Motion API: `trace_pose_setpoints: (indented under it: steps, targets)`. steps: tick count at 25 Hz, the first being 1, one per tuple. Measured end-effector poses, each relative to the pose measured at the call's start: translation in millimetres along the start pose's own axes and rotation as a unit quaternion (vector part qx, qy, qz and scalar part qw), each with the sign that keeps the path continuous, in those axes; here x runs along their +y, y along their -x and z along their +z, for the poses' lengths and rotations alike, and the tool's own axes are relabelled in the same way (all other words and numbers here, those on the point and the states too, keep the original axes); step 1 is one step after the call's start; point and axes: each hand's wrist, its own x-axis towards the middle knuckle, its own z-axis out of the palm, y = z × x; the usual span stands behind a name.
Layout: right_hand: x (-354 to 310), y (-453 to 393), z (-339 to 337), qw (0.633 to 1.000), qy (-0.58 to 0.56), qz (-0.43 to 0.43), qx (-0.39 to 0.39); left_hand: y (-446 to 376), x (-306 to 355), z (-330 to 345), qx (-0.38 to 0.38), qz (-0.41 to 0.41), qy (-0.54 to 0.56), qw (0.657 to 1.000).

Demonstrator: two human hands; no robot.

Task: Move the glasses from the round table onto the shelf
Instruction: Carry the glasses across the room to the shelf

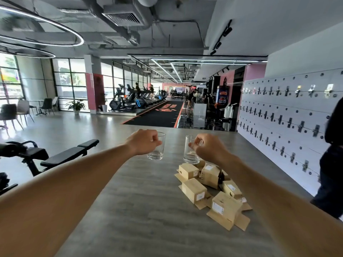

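Two bare forearms reach forward over a grey wood-grain surface point(141, 210). Near right on it lies a heap of small tan cardboard boxes w/ white labels point(213, 188), just in front of the right-hand glass. Past them, the left hand point(143, 142) has fingers curled round a clear, empty straight-sided glass point(156, 153); glass upright, base at or near the surface, contact unclear. The right hand point(207, 148) pinches a second clear empty glass point(191, 154) near its rim w/ thumb and fingertips; also upright, base close beside the boxes. Glasses stand apart, side by side. Left: a black padded weight bench point(63, 154). Right edge: a person in dark clothing point(332, 164), partly cut off, before a white wall of lockers point(282, 115). Far back: treadmills point(137, 99) by tall windows.
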Motion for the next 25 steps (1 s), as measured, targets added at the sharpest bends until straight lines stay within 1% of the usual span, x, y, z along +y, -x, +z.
trace_pose_setpoints:
  steps: [5,10,16,20,25]
  targets:
    - [6.8,-90.3,41.1,0.999,0.000,-0.031,-0.028,-59.5,-49.2,11.3,0.011,-0.039,0.017,0.999]
    - [-18.1,-173.4,103.5,0.996,-0.009,-0.073,-0.046,-95.5,-127.8,9.5,0.032,-0.094,-0.001,0.995]
    - [-94.0,-267.4,215.3,0.985,-0.055,-0.138,-0.094,-116.6,-258.3,-11.5,0.042,-0.157,-0.035,0.986]
    - [-154.7,-323.6,284.4,0.976,-0.076,-0.165,-0.122,-128.2,-347.9,-39.4,0.061,-0.184,-0.078,0.978]
    - [-229.5,-388.6,356.7,0.964,-0.094,-0.205,-0.139,-136.3,-456.2,-77.7,0.064,-0.225,-0.113,0.966]
